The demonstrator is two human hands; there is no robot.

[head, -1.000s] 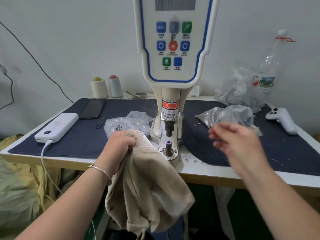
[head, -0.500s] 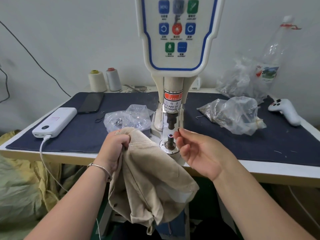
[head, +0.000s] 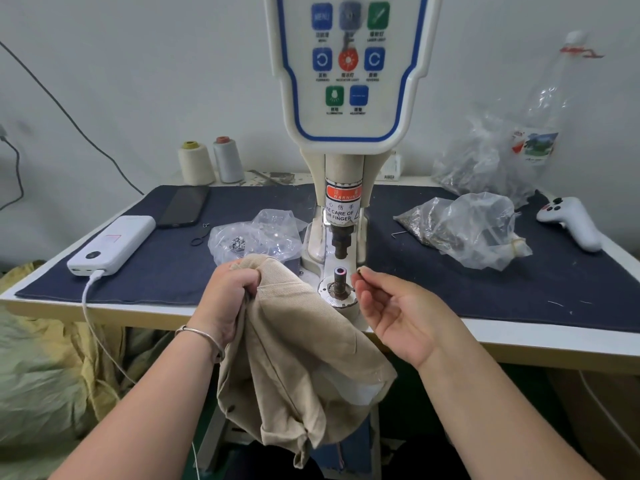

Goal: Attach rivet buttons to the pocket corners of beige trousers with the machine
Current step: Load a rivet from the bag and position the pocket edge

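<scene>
The rivet machine point(head: 346, 98) stands at the table's middle, its punch point(head: 342, 242) above the lower die post point(head: 339, 277). Beige trousers point(head: 294, 358) hang over the table's front edge just left of the die. My left hand point(head: 228, 292) grips a bunched fold of them at the top. My right hand point(head: 391, 306) is palm up just right of the die and pinches a small dark rivet point(head: 360, 270) between thumb and forefinger, close to the post's top.
A clear bag of rivets point(head: 256, 237) lies left of the machine, another bag point(head: 467, 230) to its right. On the dark mat point(head: 173, 265) lie a white power bank point(head: 114, 244) with cable and a phone point(head: 185, 207). Thread cones point(head: 195, 162), a white controller point(head: 571, 223).
My right hand came in from the right bag to the die, turned palm up, with a rivet pinched. The left hand stayed on the trousers.
</scene>
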